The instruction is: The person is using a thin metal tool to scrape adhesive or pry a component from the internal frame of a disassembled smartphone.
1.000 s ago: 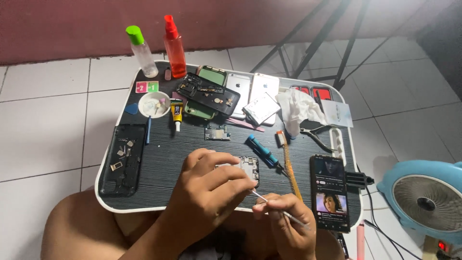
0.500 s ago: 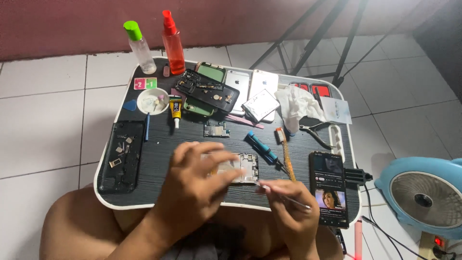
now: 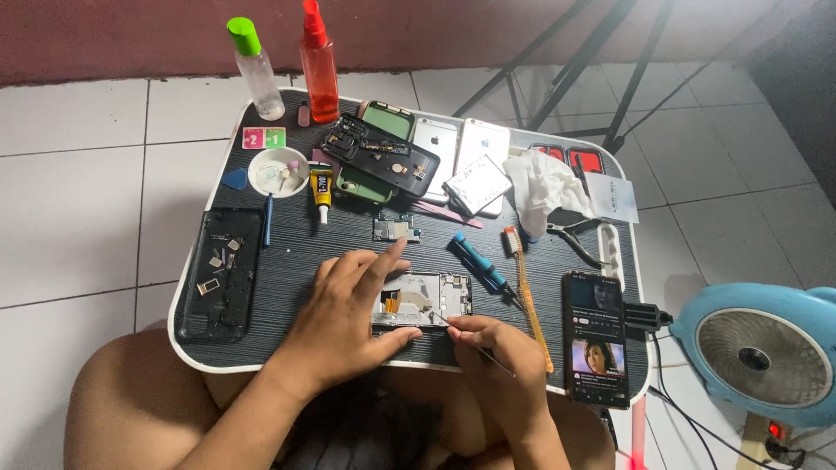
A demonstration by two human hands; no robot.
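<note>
An opened phone frame (image 3: pixel 427 298) with bare metal insides lies on the dark lap table (image 3: pixel 287 261). My left hand (image 3: pixel 348 305) rests on its left part and holds it down, index finger stretched out toward a small circuit board (image 3: pixel 396 228). My right hand (image 3: pixel 496 352) pinches a thin metal tool (image 3: pixel 475 344) whose tip touches the frame's lower edge. A blue screwdriver (image 3: pixel 479 265) lies just right of the frame.
A lit phone (image 3: pixel 596 335) lies at the right on the table. Also there: a toothbrush (image 3: pixel 525 292), pliers (image 3: pixel 575 235), white tissue (image 3: pixel 544 178), several phones and back covers (image 3: pixel 435 148), a glue tube (image 3: pixel 322 187), a small white dish (image 3: pixel 279 170), a black parts tray (image 3: pixel 222 270), two bottles (image 3: pixel 287 65). A blue fan (image 3: pixel 758 348) stands on the floor.
My left hand has slid off the frame's middle, uncovering it, and its index finger now points out. My right hand has brought the tool tip to the frame's lower edge.
</note>
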